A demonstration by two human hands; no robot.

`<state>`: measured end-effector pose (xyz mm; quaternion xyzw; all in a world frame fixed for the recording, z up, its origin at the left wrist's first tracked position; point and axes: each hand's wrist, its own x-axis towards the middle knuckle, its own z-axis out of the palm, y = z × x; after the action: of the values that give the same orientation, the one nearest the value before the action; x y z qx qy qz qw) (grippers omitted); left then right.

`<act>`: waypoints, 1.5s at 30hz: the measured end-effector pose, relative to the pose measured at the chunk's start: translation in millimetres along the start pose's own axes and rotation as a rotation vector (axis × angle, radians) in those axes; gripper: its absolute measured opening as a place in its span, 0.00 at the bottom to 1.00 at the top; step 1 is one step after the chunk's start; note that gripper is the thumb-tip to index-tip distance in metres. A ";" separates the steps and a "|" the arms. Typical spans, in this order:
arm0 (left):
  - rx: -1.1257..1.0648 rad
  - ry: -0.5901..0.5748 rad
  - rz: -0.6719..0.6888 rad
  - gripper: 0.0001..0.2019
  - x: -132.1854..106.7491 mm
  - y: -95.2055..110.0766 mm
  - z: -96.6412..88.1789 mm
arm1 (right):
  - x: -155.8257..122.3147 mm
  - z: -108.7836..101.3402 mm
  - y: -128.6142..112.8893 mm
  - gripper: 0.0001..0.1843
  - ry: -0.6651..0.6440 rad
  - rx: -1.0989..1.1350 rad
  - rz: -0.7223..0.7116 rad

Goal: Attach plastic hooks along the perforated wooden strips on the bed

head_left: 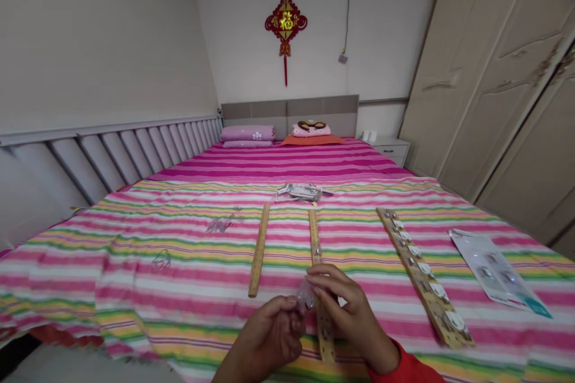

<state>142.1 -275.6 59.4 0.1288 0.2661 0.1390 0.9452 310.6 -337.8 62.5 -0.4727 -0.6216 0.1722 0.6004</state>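
Note:
My left hand and my right hand meet low in the middle of the view, both pinching a small clear plastic packet. They hover just above the near end of a narrow wooden strip with holes along it. A second bare wooden strip lies to the left on the striped bedspread. A third strip, studded with several round white-and-metal fittings, lies at the right. My right wrist wears a red sleeve.
A pile of clear packets lies mid-bed, small loose bits to the left, a printed plastic sheet at far right. Pillows rest against the headboard, a wardrobe stands on the right, a padded rail on the left.

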 end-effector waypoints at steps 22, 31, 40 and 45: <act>-0.161 -0.333 -0.124 0.06 16.2 -28.3 -4.8 | -5.9 16.5 -5.3 0.12 -0.091 0.819 0.598; 0.180 -0.097 0.148 0.22 49.9 -40.4 -21.8 | -4.3 5.6 12.2 0.14 -0.039 0.723 0.555; 0.704 0.336 0.686 0.20 67.2 -2.4 -16.8 | -5.2 -12.5 59.1 0.16 0.010 0.533 0.653; 0.787 0.281 0.767 0.14 83.7 16.8 1.9 | 16.5 -18.1 76.2 0.13 0.058 0.476 0.656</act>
<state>208.5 -232.6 27.2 0.5390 0.3552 0.3786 0.6633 358.8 -293.4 16.5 -0.4984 -0.3636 0.4804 0.6234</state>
